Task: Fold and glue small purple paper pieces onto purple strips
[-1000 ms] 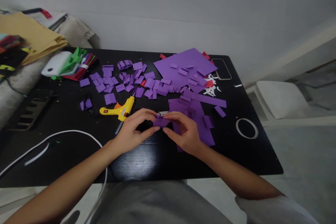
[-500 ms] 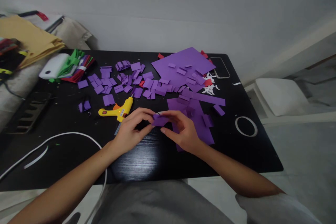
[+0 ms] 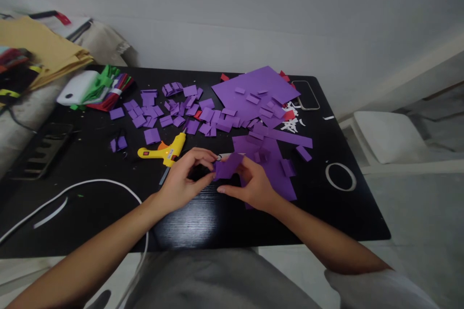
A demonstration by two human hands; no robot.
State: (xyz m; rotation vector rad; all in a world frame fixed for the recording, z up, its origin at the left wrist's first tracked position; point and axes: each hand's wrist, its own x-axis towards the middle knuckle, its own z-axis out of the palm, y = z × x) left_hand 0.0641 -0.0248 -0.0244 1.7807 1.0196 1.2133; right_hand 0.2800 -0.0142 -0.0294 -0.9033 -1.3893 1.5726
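Note:
A folded purple paper piece [image 3: 227, 166] is held up between my hands over the front middle of the black table. My left hand [image 3: 186, 174] pinches its left end between thumb and fingers. The fingers of my right hand [image 3: 253, 181] are at its right edge and partly behind it, with the thumb apart below. Just behind the paper, a small pale, ring-like thing [image 3: 219, 158] shows, too covered to name. A yellow glue gun [image 3: 163, 150] lies beyond my left hand. Under and beside my right hand is a purple paper sheet [image 3: 277, 174] bearing several small folded pieces.
Many small purple paper pieces [image 3: 177, 111] are scattered across the back, near a large purple sheet [image 3: 253, 84]. White scraps [image 3: 290, 123] lie at right, beyond a tape-like ring [image 3: 340, 176]. A white cable [image 3: 97, 181] curves across the left. Coloured bundles [image 3: 108, 89] sit back left.
The purple paper's right part has swung upward and shows a larger face. My right fingers have shifted behind it, while my left hand keeps its pinch. The view has moved slightly.

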